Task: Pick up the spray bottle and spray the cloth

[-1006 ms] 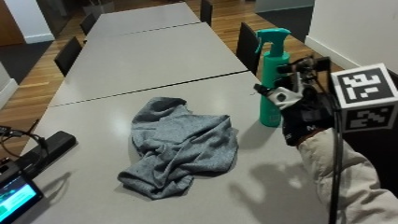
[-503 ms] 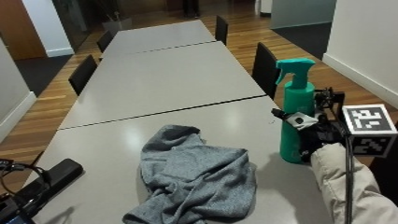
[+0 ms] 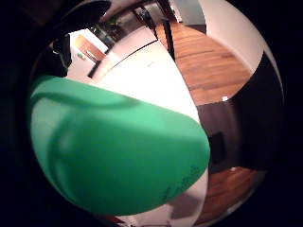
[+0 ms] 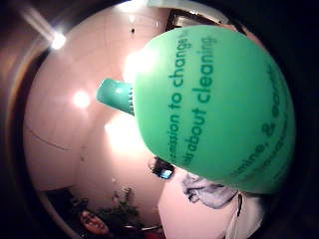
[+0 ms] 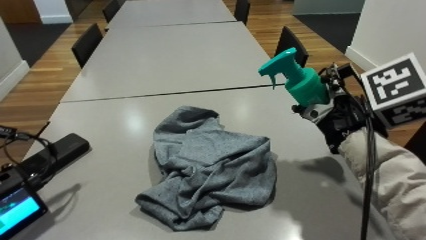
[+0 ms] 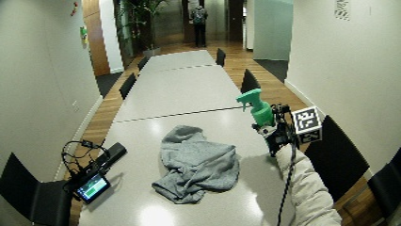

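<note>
the spray bottle (image 5: 297, 76) has risen off the grey table (image 5: 160, 60), gripped by the gloved right hand (image 5: 338, 120), above wood flooring.

Black-gloved right hand (image 5: 343, 125), beige padded sleeve (image 5: 393, 175).

- You hold a teal-green spray bottle (image 5: 301, 80) with darker green lettering
- Your glove (image 5: 346, 122) is black
- The crumpled cloth (image 5: 210, 177) is mottled grey
- The table (image 5: 120, 145) is plain pale grey

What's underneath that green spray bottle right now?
Only bare grey table: the spray bottle is held up, tilted, in the gloved right hand. The hand covers the bottle's lower part.
</note>
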Tool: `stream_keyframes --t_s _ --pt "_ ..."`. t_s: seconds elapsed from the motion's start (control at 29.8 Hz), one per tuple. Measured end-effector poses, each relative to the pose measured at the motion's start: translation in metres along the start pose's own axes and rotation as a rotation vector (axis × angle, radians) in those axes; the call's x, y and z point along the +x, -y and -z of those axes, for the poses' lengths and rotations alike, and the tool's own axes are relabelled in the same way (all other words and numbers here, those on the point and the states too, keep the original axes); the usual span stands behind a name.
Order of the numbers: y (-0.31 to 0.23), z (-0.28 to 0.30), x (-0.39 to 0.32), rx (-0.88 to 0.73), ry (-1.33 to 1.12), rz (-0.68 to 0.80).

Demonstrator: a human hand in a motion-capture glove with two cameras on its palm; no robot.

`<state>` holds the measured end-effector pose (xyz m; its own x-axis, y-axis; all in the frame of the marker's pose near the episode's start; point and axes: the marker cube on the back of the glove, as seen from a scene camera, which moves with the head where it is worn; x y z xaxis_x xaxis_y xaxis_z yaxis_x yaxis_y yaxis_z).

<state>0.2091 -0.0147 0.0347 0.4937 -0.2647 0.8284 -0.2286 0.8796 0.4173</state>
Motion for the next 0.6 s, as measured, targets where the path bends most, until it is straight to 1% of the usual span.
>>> stream_keyframes --t_s 0.13,0.34,0.47,0.6 --pt "0.010 0.017 -0.049 -0.016 -0.326 0.131" --pt "0.018 0.013 -0.089 -0.036 -0.586 0.259" --pt "0.020 0.009 -0.097 -0.036 -0.662 0.284" --pt "0.019 0.005 -0.096 -0.043 -0.635 0.268"
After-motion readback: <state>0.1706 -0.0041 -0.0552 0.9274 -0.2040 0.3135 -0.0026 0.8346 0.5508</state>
